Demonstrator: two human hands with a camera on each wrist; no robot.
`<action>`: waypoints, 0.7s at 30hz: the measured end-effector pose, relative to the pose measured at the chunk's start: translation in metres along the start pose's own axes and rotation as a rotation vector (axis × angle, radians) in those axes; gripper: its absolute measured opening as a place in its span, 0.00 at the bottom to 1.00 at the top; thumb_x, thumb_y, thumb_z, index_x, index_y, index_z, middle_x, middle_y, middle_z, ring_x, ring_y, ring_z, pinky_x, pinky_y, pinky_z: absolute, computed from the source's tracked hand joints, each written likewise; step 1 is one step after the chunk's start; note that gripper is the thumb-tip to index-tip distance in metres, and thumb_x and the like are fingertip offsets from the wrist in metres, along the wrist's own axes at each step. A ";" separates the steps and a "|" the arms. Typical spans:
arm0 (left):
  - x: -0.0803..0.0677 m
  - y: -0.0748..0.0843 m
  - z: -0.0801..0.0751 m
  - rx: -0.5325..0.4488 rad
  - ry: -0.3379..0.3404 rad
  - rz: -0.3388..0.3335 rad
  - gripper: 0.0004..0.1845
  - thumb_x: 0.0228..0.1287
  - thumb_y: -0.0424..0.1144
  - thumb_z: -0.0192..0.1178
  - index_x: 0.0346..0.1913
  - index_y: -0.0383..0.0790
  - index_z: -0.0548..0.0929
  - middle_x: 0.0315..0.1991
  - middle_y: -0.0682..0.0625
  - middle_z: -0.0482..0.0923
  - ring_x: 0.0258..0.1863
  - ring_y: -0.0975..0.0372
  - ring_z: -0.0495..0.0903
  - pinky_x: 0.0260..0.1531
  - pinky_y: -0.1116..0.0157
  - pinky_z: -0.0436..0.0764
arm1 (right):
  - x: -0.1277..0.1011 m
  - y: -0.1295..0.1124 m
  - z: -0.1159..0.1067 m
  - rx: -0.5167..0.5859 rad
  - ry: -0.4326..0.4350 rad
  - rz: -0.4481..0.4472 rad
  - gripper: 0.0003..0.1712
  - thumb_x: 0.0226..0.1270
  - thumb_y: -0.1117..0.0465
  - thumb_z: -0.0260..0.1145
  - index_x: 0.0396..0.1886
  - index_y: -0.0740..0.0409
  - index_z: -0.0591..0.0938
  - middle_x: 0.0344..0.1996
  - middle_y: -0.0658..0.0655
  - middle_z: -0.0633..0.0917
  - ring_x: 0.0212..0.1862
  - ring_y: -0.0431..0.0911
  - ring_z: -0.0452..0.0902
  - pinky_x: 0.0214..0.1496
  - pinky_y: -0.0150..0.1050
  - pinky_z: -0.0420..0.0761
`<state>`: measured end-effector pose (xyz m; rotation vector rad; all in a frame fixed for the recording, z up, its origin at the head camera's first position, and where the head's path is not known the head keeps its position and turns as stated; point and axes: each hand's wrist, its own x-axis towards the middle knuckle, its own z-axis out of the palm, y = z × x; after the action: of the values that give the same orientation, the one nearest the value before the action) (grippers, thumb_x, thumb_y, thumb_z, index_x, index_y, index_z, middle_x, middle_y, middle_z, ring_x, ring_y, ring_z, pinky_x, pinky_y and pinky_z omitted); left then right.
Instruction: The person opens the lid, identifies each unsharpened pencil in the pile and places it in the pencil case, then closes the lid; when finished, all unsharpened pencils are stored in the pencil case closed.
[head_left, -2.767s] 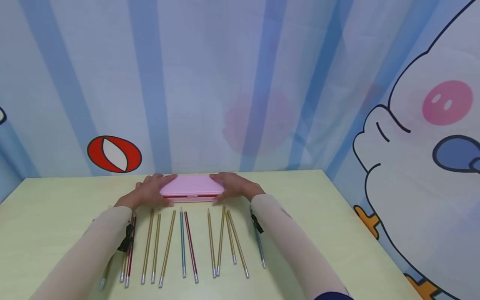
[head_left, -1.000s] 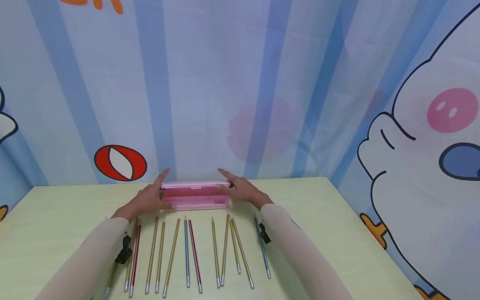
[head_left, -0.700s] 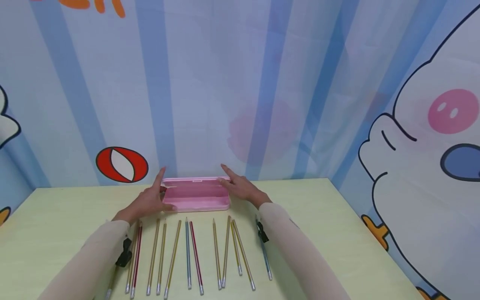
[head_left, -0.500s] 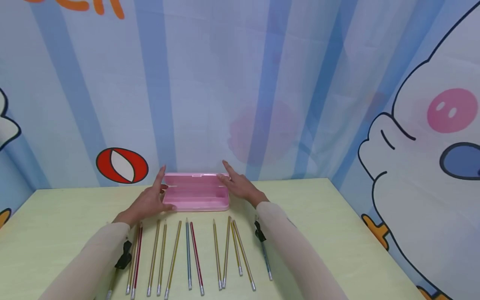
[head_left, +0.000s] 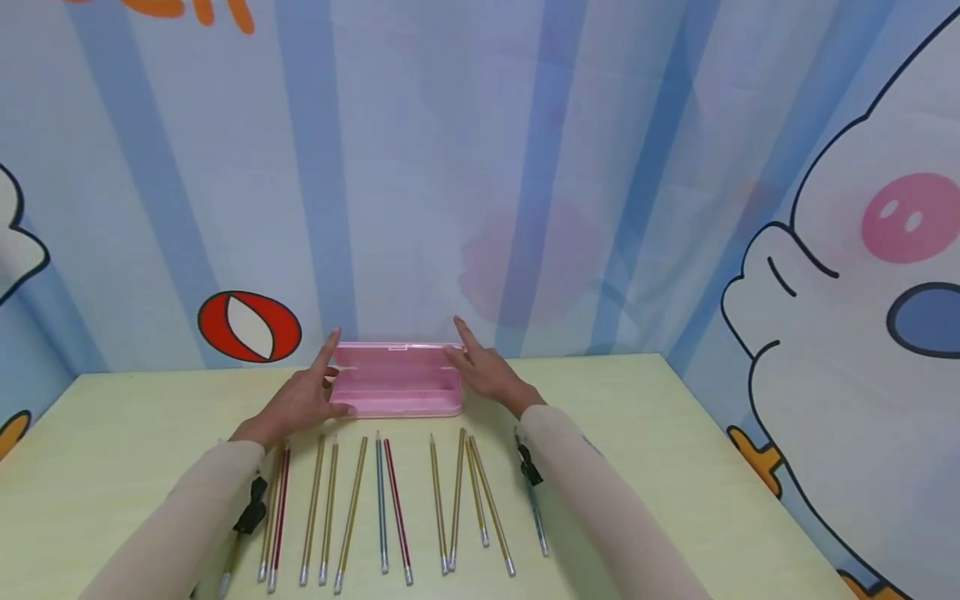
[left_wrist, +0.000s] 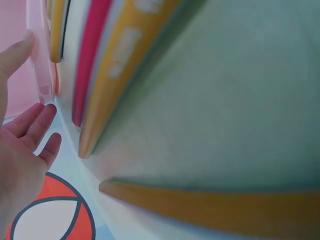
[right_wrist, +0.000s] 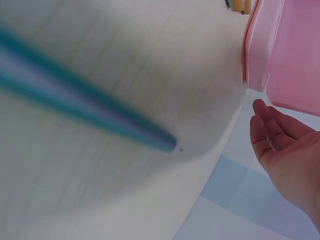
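Observation:
A pink pencil case [head_left: 405, 410] lies at the back of the table, its lid [head_left: 393, 357] tilted up and its inside bare. At its left end, my left hand [head_left: 296, 402] has the thumb on the front corner and the index finger stretched up past the lid. My right hand [head_left: 491, 375] is at the right end, thumb against the lid and index finger pointing up. In both wrist views the other fingers of the left hand [left_wrist: 22, 165] and right hand [right_wrist: 295, 165] are loosely bent beside the case, gripping nothing.
In front of the case lie several pencils: yellow ones such as this yellow pencil [head_left: 352, 508], a red pencil [head_left: 397, 508] and a blue pencil [head_left: 381, 500] among them. Another blue pencil [head_left: 537, 517] is under the right forearm. A striped curtain [head_left: 405, 167] hangs behind the table [head_left: 637, 467].
The pencil case was closed with both hands around its ends. Its lid has since swung up and back, and both index fingers have risen with it. The pencils have stayed where they lay.

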<state>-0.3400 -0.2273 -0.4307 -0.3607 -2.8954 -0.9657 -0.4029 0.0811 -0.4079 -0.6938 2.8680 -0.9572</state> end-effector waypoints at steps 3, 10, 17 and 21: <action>0.000 0.001 0.000 0.002 0.004 0.001 0.67 0.56 0.41 0.74 0.80 0.54 0.29 0.62 0.28 0.73 0.56 0.39 0.79 0.56 0.39 0.78 | -0.005 0.004 -0.003 0.006 -0.007 -0.041 0.42 0.78 0.34 0.41 0.81 0.35 0.36 0.67 0.66 0.75 0.66 0.62 0.75 0.69 0.61 0.70; 0.000 0.001 0.000 0.003 0.010 0.021 0.66 0.56 0.40 0.74 0.80 0.52 0.30 0.62 0.28 0.73 0.54 0.39 0.80 0.55 0.40 0.79 | -0.017 0.009 -0.005 -0.019 -0.066 -0.093 0.48 0.74 0.34 0.52 0.80 0.30 0.35 0.72 0.62 0.70 0.63 0.56 0.78 0.60 0.57 0.78; 0.000 0.000 0.002 -0.016 0.010 0.035 0.66 0.56 0.39 0.74 0.80 0.55 0.29 0.61 0.29 0.73 0.54 0.40 0.81 0.55 0.40 0.79 | -0.019 0.005 -0.003 -0.028 -0.108 -0.090 0.57 0.67 0.36 0.63 0.79 0.25 0.32 0.73 0.59 0.69 0.68 0.58 0.72 0.64 0.60 0.75; 0.001 0.003 0.001 -0.002 0.015 0.040 0.66 0.55 0.39 0.75 0.80 0.55 0.30 0.60 0.29 0.74 0.54 0.40 0.81 0.55 0.40 0.79 | -0.018 0.004 -0.004 -0.049 -0.098 -0.104 0.59 0.66 0.38 0.66 0.80 0.29 0.33 0.72 0.61 0.71 0.69 0.57 0.72 0.64 0.57 0.76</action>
<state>-0.3400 -0.2241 -0.4299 -0.4079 -2.8629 -0.9610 -0.3895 0.0939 -0.4085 -0.8765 2.8029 -0.8407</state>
